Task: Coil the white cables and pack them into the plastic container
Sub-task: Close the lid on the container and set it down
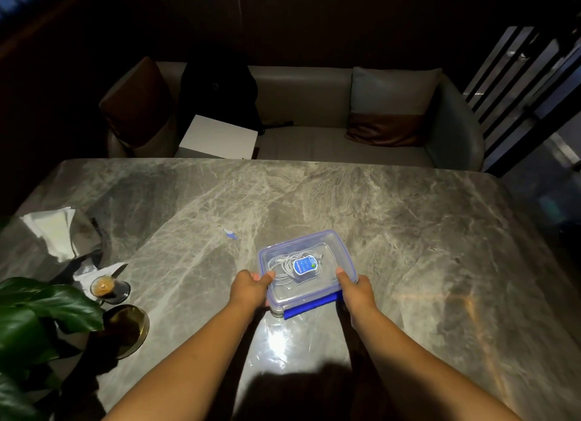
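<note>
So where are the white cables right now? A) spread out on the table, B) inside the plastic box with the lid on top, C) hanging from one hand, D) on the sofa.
B: the coiled white cables show through the clear lid of the plastic container, gripped by the left hand and right hand.

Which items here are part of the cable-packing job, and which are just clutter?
Job:
- plastic container, lid on, blue clip at its near edge
- white cables coiled inside
- left hand and right hand, gripping its near corners

Lying about:
- glass cup with a drink
- plant
- white papers
- small blue scrap
- white box on the sofa
</note>
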The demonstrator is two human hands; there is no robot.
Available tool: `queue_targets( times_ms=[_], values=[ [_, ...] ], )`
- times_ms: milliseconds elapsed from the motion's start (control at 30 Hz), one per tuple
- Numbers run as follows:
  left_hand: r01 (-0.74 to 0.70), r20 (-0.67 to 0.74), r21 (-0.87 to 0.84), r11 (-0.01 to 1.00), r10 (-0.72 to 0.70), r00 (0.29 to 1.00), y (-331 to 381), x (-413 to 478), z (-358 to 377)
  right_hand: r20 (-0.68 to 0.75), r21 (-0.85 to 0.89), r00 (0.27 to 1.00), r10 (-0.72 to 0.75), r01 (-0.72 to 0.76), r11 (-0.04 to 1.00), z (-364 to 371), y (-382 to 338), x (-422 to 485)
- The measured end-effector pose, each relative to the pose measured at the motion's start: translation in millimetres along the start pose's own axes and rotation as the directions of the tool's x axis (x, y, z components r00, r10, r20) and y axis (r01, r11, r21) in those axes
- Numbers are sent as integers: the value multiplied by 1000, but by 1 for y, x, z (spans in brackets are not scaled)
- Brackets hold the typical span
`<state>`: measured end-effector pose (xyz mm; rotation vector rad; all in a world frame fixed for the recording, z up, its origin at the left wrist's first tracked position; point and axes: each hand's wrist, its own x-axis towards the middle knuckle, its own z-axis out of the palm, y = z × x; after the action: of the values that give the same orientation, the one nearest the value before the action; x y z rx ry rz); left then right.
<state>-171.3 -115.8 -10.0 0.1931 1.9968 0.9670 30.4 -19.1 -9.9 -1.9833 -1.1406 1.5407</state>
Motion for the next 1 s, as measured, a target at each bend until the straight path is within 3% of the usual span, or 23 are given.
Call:
queue_targets(
  times_ms=[200, 300, 467, 700, 1000],
  values=[
    [179, 39, -344, 922, -176, 984, -18, -44, 39, 97, 219, 995, 30, -50, 975, 2, 2, -8],
    [245, 115, -449, 859, -216, 970, -30, -56, 54, 66, 222, 997, 25, -39, 974, -2, 2, -9],
    [334, 219, -513, 791, -256, 942, -36, -76, 77, 85, 185, 991, 104, -118, 976, -8, 8, -5],
    [322, 233, -676, 662, -223, 947, -35, -105, 118, 128, 106, 992, -20, 7, 994, -20, 18, -4],
    [354, 360, -615, 704, -148, 921, -32, -115, 135, 234, -48, 971, -53, 66, 997, -49, 3, 21]
  ],
)
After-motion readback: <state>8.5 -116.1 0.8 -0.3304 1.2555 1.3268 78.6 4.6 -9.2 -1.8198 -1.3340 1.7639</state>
